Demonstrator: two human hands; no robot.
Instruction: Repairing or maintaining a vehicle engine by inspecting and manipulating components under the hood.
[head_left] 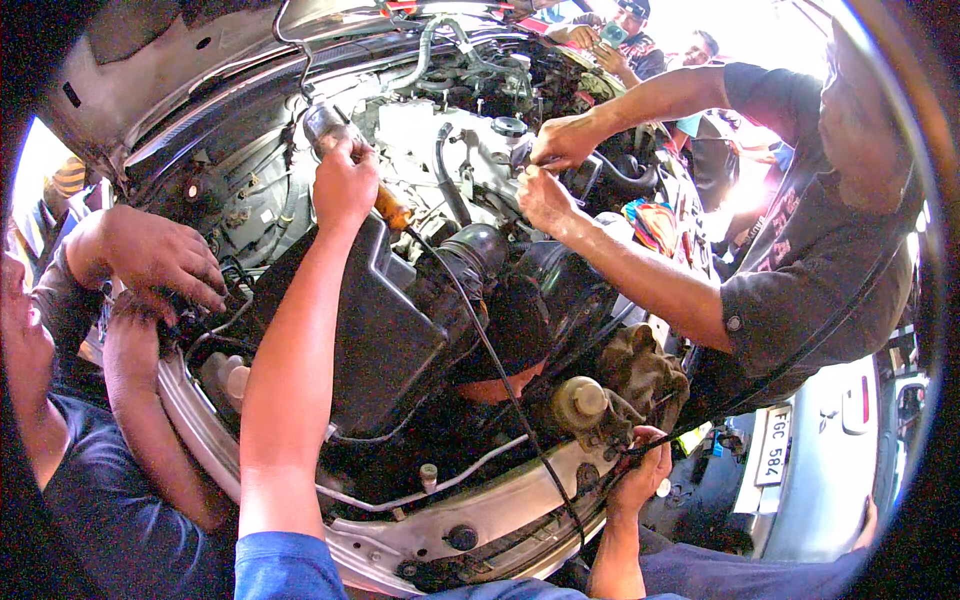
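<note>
Grasping a work lamp [325, 128] by its orange handle [393, 210], fingers wrapped round, in the left hand [347, 187], upper left of centre, with a black cord [477, 325] trailing toward the lower middle. Placing the right hand [640, 475] at lower right of centre, against or just beside a black cable [660, 442]; impossible to make out whether gripped. Holding the lamp over or beside the engine [410, 125], upper middle, beyond a black air box [345, 325]. Sharing the space with a co-worker's hands [550, 200], right of centre, and another co-worker's hand [165, 258], far left. Already accomplished, to judge from the layout: raising the hood [190, 60], upper left, and positioning the lamp. Apparently unfinished: handwork at the engine, with air box and hose [448, 178] in place; too little shown to judge the amount left.
</note>
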